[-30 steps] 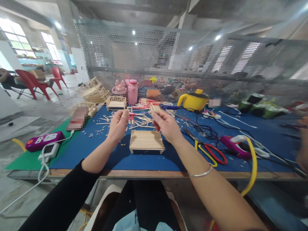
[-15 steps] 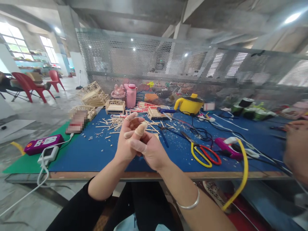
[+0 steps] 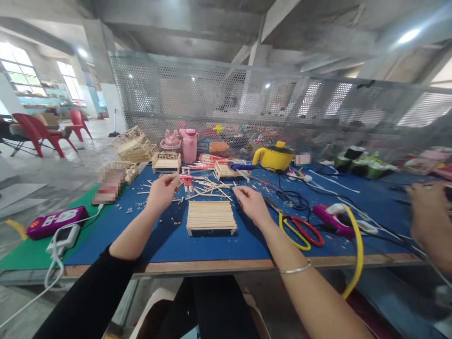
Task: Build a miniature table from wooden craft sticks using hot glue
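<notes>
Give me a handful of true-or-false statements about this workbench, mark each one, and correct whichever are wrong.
1. The slatted wooden platform stands on the blue mat. True.
2. The left hand grips that platform. False: it is apart from it, off to its left.
3. The scissors have one yellow and one red handle. True.
4. The pink bottle stands to the right of the yellow pot. False: it stands to the pot's left.
5. A silver bangle circles the wrist of the right hand. True.
6. The yellow pot's lid is off. False: the dark lid sits on it.
</notes>
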Demonstrator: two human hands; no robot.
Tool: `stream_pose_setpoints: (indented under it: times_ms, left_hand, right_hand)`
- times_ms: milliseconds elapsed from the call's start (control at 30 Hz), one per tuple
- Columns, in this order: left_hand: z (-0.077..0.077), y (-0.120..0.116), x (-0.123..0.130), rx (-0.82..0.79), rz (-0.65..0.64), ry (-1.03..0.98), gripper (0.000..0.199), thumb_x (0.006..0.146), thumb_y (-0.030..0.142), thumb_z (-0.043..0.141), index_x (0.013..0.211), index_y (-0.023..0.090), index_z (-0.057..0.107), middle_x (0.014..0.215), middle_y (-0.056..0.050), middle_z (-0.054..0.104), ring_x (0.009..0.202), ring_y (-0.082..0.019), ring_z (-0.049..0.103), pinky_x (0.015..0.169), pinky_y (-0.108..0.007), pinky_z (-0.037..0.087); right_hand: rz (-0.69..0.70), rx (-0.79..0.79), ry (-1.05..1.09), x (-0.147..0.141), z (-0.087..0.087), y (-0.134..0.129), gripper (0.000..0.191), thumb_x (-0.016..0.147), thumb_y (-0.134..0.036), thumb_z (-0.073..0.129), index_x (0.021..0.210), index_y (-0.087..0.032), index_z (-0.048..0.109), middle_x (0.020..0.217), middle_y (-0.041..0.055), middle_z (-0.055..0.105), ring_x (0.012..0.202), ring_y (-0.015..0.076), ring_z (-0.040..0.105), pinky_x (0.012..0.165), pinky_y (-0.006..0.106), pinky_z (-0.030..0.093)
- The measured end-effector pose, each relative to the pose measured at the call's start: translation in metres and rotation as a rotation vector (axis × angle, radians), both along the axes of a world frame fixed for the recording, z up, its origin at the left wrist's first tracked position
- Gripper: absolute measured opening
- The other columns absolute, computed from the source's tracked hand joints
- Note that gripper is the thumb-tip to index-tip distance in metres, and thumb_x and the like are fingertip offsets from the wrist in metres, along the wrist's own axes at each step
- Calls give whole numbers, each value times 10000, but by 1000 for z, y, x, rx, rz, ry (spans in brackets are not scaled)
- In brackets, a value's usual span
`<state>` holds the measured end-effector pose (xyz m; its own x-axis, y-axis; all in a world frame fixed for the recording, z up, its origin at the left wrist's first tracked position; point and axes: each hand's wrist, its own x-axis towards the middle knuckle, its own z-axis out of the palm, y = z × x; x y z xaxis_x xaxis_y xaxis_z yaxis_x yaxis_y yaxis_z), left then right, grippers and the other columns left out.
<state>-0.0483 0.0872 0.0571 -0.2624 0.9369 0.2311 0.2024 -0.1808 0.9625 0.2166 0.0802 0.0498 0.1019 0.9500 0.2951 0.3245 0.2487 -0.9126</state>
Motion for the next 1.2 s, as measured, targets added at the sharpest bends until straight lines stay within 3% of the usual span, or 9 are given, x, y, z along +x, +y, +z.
stream_pose_setpoints:
  times_ms: [100, 200, 300, 433, 633, 733, 1000, 1200]
  left_hand:
    - [-23, 0, -4, -141, -66, 50, 336, 693, 470, 673, 599, 149, 637, 418, 28, 497, 402, -101, 420, 414, -226, 300]
    - [-34, -6, -1, -246, -125, 33, 382, 678, 514, 679, 576, 153, 611, 470, 8, 551, 416, -100, 453, 414, -218, 332]
    - [-36, -7, 3, -307, -197, -38, 380, 669, 524, 690, 653, 150, 622, 616, -22, 627, 496, -101, 525, 453, -207, 392]
    - [-35, -7, 9, -349, -324, -131, 388, 624, 505, 741, 694, 138, 637, 615, -16, 605, 501, -80, 519, 489, -203, 424]
    - [-39, -6, 11, -351, -431, -192, 406, 572, 487, 784, 670, 121, 639, 556, 19, 547, 458, -42, 444, 497, -189, 413]
    - [-41, -4, 10, -346, -429, -186, 404, 561, 484, 789, 634, 119, 631, 542, 10, 553, 450, -49, 442, 472, -191, 394]
    - [-43, -4, 9, -326, -414, -145, 390, 570, 479, 785, 580, 126, 617, 513, 10, 556, 433, -54, 441, 461, -195, 393]
    - [-32, -10, 14, -373, -360, -181, 394, 601, 482, 766, 677, 124, 621, 580, -21, 607, 484, -81, 533, 491, -207, 450]
  right_hand:
    - [22, -44, -20, 1, -16, -1, 343, 739, -508, 590, 780, -179, 680, 537, -31, 536, 453, 108, 418, 470, 245, 338]
    - [52, -91, -26, -4, -25, -4, 347, 758, -514, 570, 797, -188, 679, 554, -28, 534, 438, 103, 420, 429, 232, 322]
    - [69, -105, -48, -8, -30, -4, 346, 773, -503, 552, 815, -188, 690, 546, -17, 550, 437, 113, 437, 424, 234, 327]
    - [6, -63, -102, -11, -36, -3, 358, 790, -478, 525, 822, -181, 722, 569, 13, 630, 482, 148, 513, 480, 260, 387]
    - [-80, -1, -223, -12, -35, -2, 276, 772, -387, 555, 829, -202, 751, 879, 59, 749, 857, 252, 660, 771, 333, 473]
    - [-72, -14, -239, -12, -33, 0, 245, 764, -360, 573, 815, -203, 755, 938, 66, 747, 899, 255, 663, 820, 340, 463]
    - [-76, -18, -229, -12, -32, 1, 202, 744, -342, 590, 753, -215, 747, 877, 55, 751, 866, 250, 662, 796, 330, 462]
    - [-89, -45, -148, -12, -37, 0, 419, 834, -454, 423, 776, -162, 719, 615, 40, 675, 538, 175, 587, 503, 266, 430]
